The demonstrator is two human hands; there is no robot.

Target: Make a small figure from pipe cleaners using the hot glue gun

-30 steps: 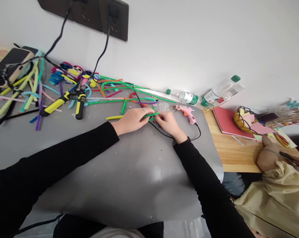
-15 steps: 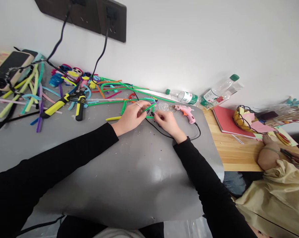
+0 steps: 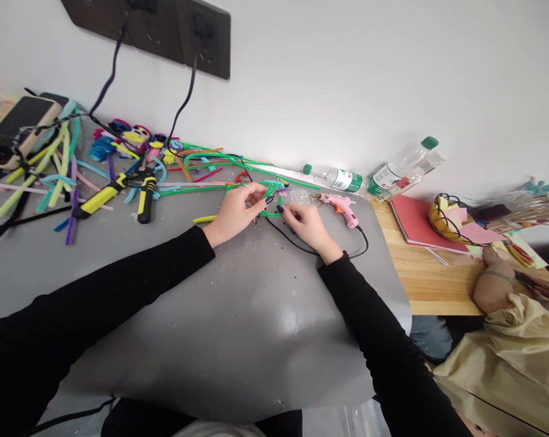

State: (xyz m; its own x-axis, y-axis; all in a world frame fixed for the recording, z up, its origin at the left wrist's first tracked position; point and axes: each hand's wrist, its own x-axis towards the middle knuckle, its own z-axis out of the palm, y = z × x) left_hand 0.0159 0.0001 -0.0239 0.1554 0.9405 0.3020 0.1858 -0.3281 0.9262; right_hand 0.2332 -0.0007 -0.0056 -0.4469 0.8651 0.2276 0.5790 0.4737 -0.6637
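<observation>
Bent green pipe cleaners (image 3: 271,189) are pinched between the fingers of my left hand (image 3: 238,209). Close by on the right, my right hand (image 3: 308,223) is closed, its thumb and forefinger pinching the green strand's other end; its remaining fingers curl underneath, partly hidden. A pink glue gun (image 3: 340,206) lies just right of my right hand, its black cord looping below. Under my left wrist rests a yellow pipe cleaner (image 3: 204,219). Behind my hands, loose green pipe cleaners (image 3: 220,159) spread along the wall.
Yellow-and-black pliers (image 3: 146,199) lie to the left, near coloured pipe cleaners (image 3: 65,164) and small fuzzy figures (image 3: 135,136). Plastic bottles (image 3: 342,179) stand or lie by the wall. On the wooden table at right are a red folder (image 3: 413,224), a basket (image 3: 443,218) and another person's arm (image 3: 495,282).
My left hand has turned slightly and shifted a little left, with the green pipe cleaners now bunched at its fingertips. My right hand has barely moved.
</observation>
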